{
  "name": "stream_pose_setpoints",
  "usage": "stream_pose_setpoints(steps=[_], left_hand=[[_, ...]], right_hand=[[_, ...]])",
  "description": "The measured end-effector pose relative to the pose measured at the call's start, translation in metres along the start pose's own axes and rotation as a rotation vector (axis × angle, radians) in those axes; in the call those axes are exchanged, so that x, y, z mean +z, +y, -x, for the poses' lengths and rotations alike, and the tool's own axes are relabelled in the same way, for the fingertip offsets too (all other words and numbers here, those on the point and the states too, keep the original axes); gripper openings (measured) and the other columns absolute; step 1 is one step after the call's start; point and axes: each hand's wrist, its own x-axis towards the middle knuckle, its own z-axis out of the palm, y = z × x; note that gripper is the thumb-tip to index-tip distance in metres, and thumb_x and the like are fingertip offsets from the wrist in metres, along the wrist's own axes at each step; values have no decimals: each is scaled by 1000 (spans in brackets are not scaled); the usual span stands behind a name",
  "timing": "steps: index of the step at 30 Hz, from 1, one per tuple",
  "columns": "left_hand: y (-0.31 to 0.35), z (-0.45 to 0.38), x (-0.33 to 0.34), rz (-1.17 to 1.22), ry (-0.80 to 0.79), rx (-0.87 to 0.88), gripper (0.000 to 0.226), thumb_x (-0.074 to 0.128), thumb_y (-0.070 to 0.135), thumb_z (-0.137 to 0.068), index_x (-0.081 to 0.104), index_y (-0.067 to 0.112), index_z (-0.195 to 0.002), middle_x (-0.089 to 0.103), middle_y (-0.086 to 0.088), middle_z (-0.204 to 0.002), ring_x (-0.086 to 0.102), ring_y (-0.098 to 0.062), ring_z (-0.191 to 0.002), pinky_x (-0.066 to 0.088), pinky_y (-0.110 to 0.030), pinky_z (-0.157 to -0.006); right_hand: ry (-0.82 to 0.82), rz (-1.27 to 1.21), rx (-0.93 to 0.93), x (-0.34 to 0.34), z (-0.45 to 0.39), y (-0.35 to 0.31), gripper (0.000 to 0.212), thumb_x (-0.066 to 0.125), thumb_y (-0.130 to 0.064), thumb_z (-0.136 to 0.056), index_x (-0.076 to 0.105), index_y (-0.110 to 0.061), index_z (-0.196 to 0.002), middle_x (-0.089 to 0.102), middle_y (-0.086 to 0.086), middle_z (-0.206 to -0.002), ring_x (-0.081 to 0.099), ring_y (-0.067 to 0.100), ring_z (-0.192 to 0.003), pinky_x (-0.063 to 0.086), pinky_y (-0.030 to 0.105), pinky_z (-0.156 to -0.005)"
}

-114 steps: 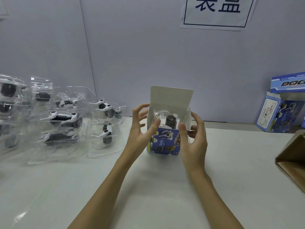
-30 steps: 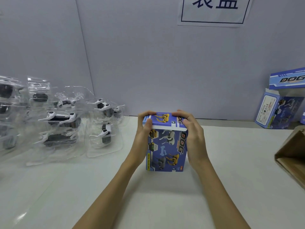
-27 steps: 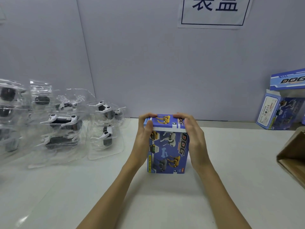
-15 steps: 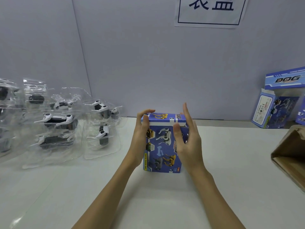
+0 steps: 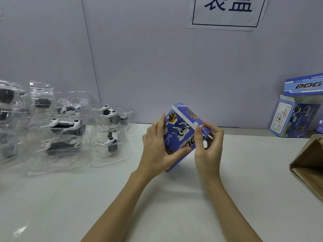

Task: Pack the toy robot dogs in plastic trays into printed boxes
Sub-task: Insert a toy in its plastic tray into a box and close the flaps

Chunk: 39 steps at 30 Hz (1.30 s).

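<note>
A closed blue printed box (image 5: 181, 131) with dog pictures is tilted to the right above the white table (image 5: 174, 198), between both my hands. My left hand (image 5: 155, 151) holds its left side, thumb across the lower front. My right hand (image 5: 208, 145) grips its upper right corner, thumb on the front and fingers curled behind. Several clear plastic trays holding black-and-white toy robot dogs (image 5: 66, 126) lie in a heap on the table at the left, the nearest tray (image 5: 110, 140) close to my left hand.
More printed blue boxes (image 5: 295, 117) stand against the grey wall at the far right, one with its lid flap up. A brown cardboard carton (image 5: 309, 165) juts in from the right edge. A paper sign (image 5: 227, 11) hangs on the wall.
The tray went into the box and its lid was shut. The box stood upright on the table; now it is lifted and tipped to the right in both hands.
</note>
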Motion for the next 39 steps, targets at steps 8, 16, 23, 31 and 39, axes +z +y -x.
stream_pose_setpoints(steps=[8,16,23,31,39], left_hand=[[-13,-13,-23,-170,-192,158,133,94,49,-63,15,10,-163,29,-1,-160,22,-13,-153,6,-54,-129],[-9,-11,-25,-280,-305,282,136,87,65,-66,9,15,-166,19,0,-166,7,-17,-160,1,-56,-129],[8,-7,-20,-372,-200,271,128,86,62,-66,21,12,-164,34,-4,-158,33,-26,-148,15,-63,-123],[7,-6,-13,-409,-164,278,130,86,62,-62,22,13,-164,36,-2,-155,36,-29,-143,18,-63,-121],[11,-3,-6,-434,-96,303,122,74,66,-65,28,9,-162,44,-4,-153,44,-30,-136,26,-60,-116]], right_hand=[[-248,-13,212,-9,-7,7,34,69,-41,-93,48,-20,-110,69,-5,-111,71,15,-112,59,22,-64],[-282,206,53,-5,-5,3,45,60,-46,-93,44,-45,-135,68,-14,-118,73,5,-103,61,23,-63],[-370,202,51,-4,-4,1,48,50,-44,-99,41,-57,-144,63,-14,-135,68,6,-116,63,27,-76],[-383,224,20,-2,-3,7,52,50,-38,-99,40,-46,-149,58,-1,-142,64,17,-124,63,28,-83],[-431,256,17,-4,-2,15,49,30,-42,-109,27,-54,-157,30,-7,-161,45,4,-142,56,26,-100]])
